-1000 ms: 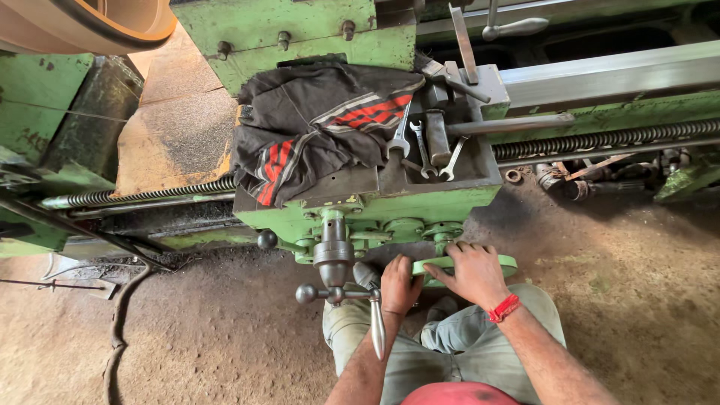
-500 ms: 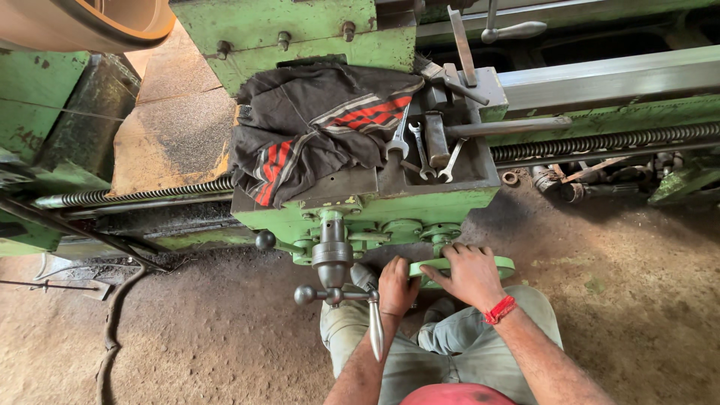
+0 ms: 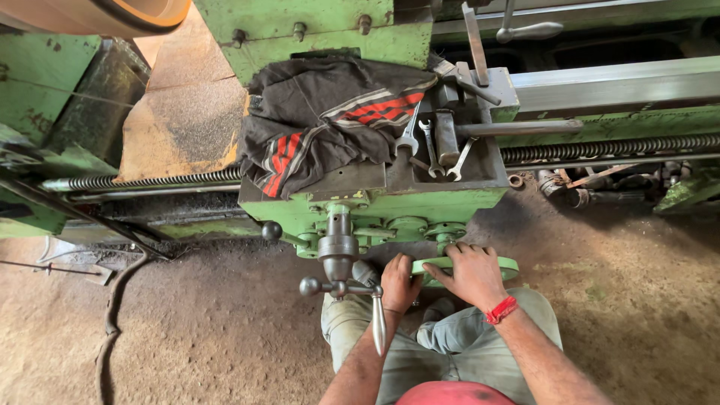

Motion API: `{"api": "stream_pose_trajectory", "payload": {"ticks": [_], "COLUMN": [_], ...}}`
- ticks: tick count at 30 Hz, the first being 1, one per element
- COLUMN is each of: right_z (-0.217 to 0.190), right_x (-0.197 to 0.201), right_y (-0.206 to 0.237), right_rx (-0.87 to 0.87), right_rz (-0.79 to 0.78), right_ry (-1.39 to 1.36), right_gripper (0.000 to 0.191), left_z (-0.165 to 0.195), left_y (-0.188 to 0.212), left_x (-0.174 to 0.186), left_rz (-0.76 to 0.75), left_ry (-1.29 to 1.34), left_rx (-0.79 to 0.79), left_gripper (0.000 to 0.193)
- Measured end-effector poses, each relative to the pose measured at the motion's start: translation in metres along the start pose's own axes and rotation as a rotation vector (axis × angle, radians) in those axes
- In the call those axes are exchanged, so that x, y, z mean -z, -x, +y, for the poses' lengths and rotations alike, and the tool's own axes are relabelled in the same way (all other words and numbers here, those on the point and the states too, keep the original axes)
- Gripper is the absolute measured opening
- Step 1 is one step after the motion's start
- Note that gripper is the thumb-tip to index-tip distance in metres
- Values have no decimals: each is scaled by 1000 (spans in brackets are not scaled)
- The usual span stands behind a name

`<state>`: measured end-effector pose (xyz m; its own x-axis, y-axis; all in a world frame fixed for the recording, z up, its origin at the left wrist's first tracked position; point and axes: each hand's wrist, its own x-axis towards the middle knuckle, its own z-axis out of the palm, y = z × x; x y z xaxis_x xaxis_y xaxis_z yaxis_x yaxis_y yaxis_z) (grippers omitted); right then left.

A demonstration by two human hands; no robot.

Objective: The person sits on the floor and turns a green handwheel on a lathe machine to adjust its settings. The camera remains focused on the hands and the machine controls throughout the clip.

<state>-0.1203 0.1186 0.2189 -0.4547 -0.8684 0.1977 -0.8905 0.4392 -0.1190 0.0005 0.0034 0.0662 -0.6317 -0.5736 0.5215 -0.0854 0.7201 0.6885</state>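
Landmark: the green lathe carriage (image 3: 375,202), paint chipped and oil-stained.

Green handwheel (image 3: 504,265) is sitting at the front lower edge of the carriage, directly over the person's knees. Only its flat rim is showing, pale green, smooth, partly covered by both hands. Hub is hidden.

Right hand (image 3: 469,271) is lying across the top of the handwheel rim, fingers curled over its far edge, closed around it. A red band is circling that wrist.

Left hand (image 3: 399,283) is gripping the rim's left end, fingers wrapped tight, knuckles facing up. It is sitting just beside the metal lever handle (image 3: 377,321), which is hanging down from a ball-ended cross hub (image 3: 337,286) below the carriage front; contact with the lever cannot be told.

On top of the carriage: a black cloth with red and white stripes (image 3: 322,124) is draped over the left part; several open-end wrenches (image 3: 431,146) are lying to its right, touching one another.

A lead screw (image 3: 600,146) is running out to the right of the carriage. Dirt floor (image 3: 187,337) is spreading below it.
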Motion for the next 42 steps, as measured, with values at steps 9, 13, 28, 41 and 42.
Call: {"api": "stream_pose_trajectory", "payload": {"ticks": [9,13,28,41,42], "right_z": [-4,-7,-18,-23,-23], "right_x": [-7,-7,-9,-12,-11], "right_y": [1,0,-5,-6,-6], "right_rx": [45,43,7,5,4], "right_rz": [41,25,-53,-53,-58], "right_ry": [40,58,87,88,88], "right_gripper": [57,56,57,57,56], "left_z": [-5,-8,-10,-10,-10], "left_y": [5,6,4,5,6], "left_x": [-2,-2,7,15,15], "left_rz": [59,82,81,59,55], "left_ry": [4,3,54,75,76], "left_rx": [-6,-13,-3,28,32], "left_gripper": [38,37,31,30,30]}}
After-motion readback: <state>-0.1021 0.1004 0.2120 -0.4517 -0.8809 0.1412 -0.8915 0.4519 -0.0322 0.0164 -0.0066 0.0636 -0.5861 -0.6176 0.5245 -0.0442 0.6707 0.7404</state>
